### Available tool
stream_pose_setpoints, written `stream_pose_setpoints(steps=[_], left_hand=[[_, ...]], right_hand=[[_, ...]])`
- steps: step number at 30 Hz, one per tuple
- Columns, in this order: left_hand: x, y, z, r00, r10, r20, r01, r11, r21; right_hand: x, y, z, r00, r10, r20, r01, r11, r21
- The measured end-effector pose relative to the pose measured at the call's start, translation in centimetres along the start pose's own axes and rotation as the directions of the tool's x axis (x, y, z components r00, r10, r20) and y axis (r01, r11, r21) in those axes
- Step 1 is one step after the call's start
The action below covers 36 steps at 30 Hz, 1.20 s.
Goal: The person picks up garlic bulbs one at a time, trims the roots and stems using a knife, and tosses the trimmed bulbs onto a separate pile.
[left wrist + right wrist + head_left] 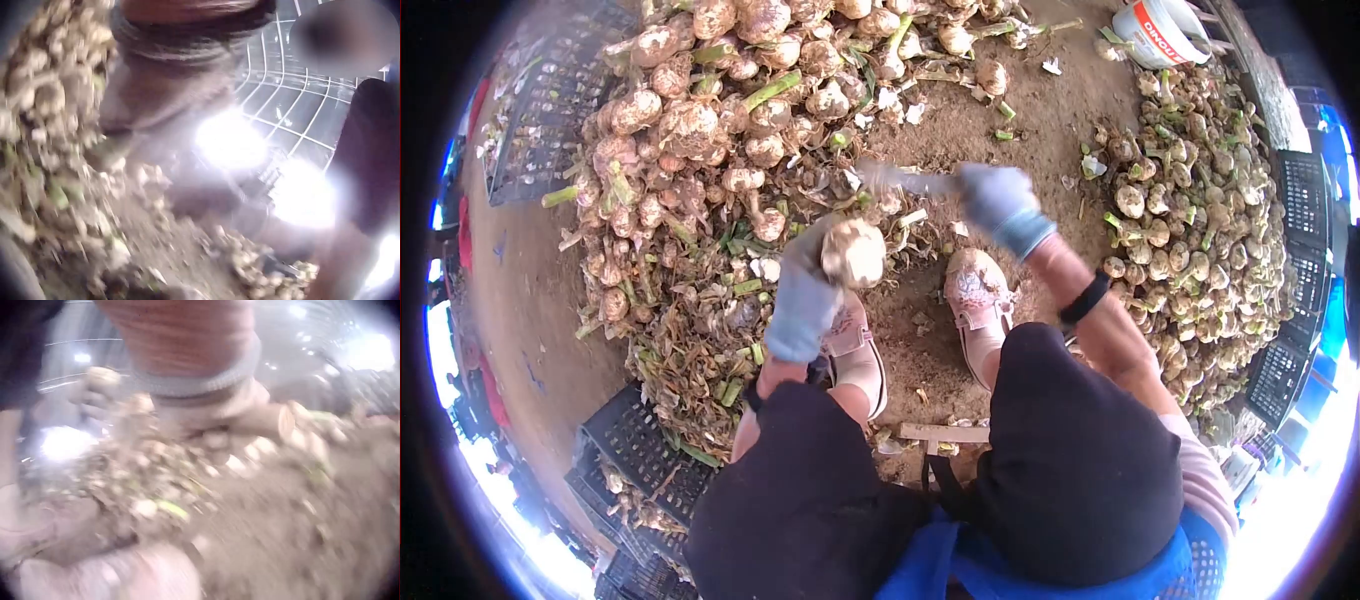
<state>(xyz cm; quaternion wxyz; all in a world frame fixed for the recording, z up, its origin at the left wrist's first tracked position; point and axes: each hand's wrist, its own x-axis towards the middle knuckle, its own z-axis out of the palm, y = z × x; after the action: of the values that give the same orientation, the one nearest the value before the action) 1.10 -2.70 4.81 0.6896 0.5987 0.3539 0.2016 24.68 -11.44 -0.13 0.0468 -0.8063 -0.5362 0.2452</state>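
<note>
A pale, round garlic bulb [855, 253] sits in my gloved left hand [800, 300], which grips it low in front of the big heap. My right hand [1000, 200], also gloved, grips a knife [920, 183]; its blade is blurred and points left, beyond the bulb and apart from it in the head view. The round end of the knife's handle [286, 422] sticks out of the right fist in the right wrist view. The left wrist view shows the left glove [169, 87] from behind, and motion blurs both wrist views.
A large heap of garlic [730, 120] with stems lies ahead and left, dry trimmings [690, 350] nearer. Another garlic heap [1200, 230] lies right, below a white bucket [1160, 35]. Black crates [645, 450] stand at both sides. Pink shoes [977, 285] rest on the dirt floor [1040, 120].
</note>
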Motion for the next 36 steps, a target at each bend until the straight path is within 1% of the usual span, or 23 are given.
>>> stream_pose_setpoints(steps=[2, 6, 8, 9, 10, 12, 14, 16, 17, 18, 20, 22, 23, 24, 25, 26, 28, 29, 30, 32, 33, 34, 36], left_hand=[[0.0, 1.0, -0.4, 0.99, 0.135, 0.039, -0.139, 0.981, 0.132], [2.4, -1.4, -0.5, 0.998, 0.044, -0.039, -0.043, 0.999, 0.032], [2.7, -1.8, -1.0, 0.974, 0.188, 0.127, -0.225, 0.876, 0.427], [3.1, -9.5, -1.6, 0.981, -0.099, -0.168, 0.131, 0.973, 0.19], [3.0, -8.4, -1.4, 0.981, -0.097, -0.165, 0.13, 0.971, 0.201], [2.3, -5.3, -0.6, 0.903, 0.429, -0.005, -0.221, 0.475, 0.852], [1.6, -3.9, -0.7, 0.92, 0.39, 0.035, -0.23, 0.467, 0.854], [1.5, -0.5, 1.1, 0.939, -0.155, -0.305, 0.233, 0.943, 0.237], [1.1, -0.5, 1.8, 0.943, -0.192, -0.274, 0.162, 0.978, -0.129], [0.9, -3.7, 0.9, 0.96, 0.143, -0.243, -0.157, 0.987, -0.041], [1.1, -1.0, 0.2, 0.976, -0.134, -0.169, 0.112, 0.985, -0.133], [2.2, -2.3, 1.6, 0.967, 0.025, -0.253, -0.043, 0.997, -0.065], [2.4, -2.7, 2.0, 0.976, 0.163, -0.147, -0.125, 0.964, 0.235], [2.5, -3.1, 2.2, 0.965, 0.261, -0.015, -0.218, 0.833, 0.509], [3.2, -2.3, 2.7, 0.88, 0.454, 0.14, -0.423, 0.614, 0.666], [3.3, -2.1, 2.4, 0.877, 0.46, 0.139, -0.424, 0.606, 0.673], [3.9, -1.8, 1.4, 0.788, 0.615, 0.04, -0.309, 0.337, 0.889], [4.7, -2.6, -0.1, 0.671, 0.739, -0.066, -0.46, 0.484, 0.744], [3.0, -1.5, -0.3, 0.844, 0.388, -0.37, -0.152, 0.834, 0.53], [2.8, -2.3, 0.5, 0.993, -0.101, -0.061, 0.08, 0.957, -0.279], [2.8, -2.4, 0.9, 0.977, -0.184, -0.109, 0.159, 0.966, -0.203], [2.6, -2.7, 1.2, 0.952, -0.267, -0.152, 0.25, 0.96, -0.126], [2.7, -3.8, 0.4, 0.977, -0.189, -0.095, 0.185, 0.981, -0.05]], right_hand=[[-0.6, 5.2, 1.3, 0.983, 0.129, -0.129, -0.127, 0.992, 0.029], [-3.6, -0.4, -1.0, 0.963, -0.076, -0.258, 0.099, 0.992, 0.077], [-4.5, -4.8, -1.5, 0.952, -0.206, -0.228, 0.248, 0.953, 0.173], [-4.6, -6.1, -1.7, 0.952, -0.237, -0.191, 0.27, 0.948, 0.167], [-4.5, -7.0, -1.9, 0.95, -0.271, -0.156, 0.295, 0.942, 0.161], [-3.9, -7.7, -1.7, 0.949, -0.266, -0.169, 0.295, 0.939, 0.178], [-3.2, -7.2, -0.3, 0.942, -0.277, -0.189, 0.311, 0.932, 0.184], [-2.9, -4.1, 1.8, 0.899, -0.258, -0.353, 0.342, 0.919, 0.198], [-2.6, -2.3, 3.7, 0.949, -0.048, -0.313, 0.135, 0.955, 0.262], [-2.6, 0.6, 5.3, 0.943, 0.15, -0.297, -0.068, 0.961, 0.269], [-4.5, 2.0, 3.6, 0.89, 0.401, -0.217, -0.313, 0.883, 0.35], [-5.0, 0.0, 2.0, 0.946, 0.28, -0.161, -0.095, 0.717, 0.691], [-4.7, -1.7, 1.0, 0.989, 0.14, -0.053, -0.053, 0.661, 0.749], [-4.1, -3.2, 1.8, 0.952, -0.065, -0.298, 0.292, 0.473, 0.831], [-3.6, -4.9, 1.2, 0.981, -0.092, -0.169, 0.192, 0.472, 0.86], [-3.3, -6.1, 0.3, 0.992, -0.119, -0.037, 0.09, 0.471, 0.878], [-2.4, -5.9, -0.5, 0.995, -0.05, 0.086, -0.081, 0.094, 0.992], [-2.3, -5.6, -0.9, 0.975, 0.025, 0.22, -0.221, 0.083, 0.972], [-2.4, -5.8, -0.7, 0.974, 0.022, 0.226, -0.227, 0.079, 0.971], [-2.7, -6.3, -0.1, 0.996, -0.085, 0.041, -0.033, 0.094, 0.995], [-2.5, -7.0, -0.2, 0.933, -0.106, 0.344, -0.311, 0.243, 0.919], [-2.4, -7.1, 1.7, 0.998, -0.048, 0.046, -0.022, 0.415, 0.909], [-2.6, -5.2, 1.4, 0.996, 0.05, -0.076, 0.022, 0.676, 0.736]])
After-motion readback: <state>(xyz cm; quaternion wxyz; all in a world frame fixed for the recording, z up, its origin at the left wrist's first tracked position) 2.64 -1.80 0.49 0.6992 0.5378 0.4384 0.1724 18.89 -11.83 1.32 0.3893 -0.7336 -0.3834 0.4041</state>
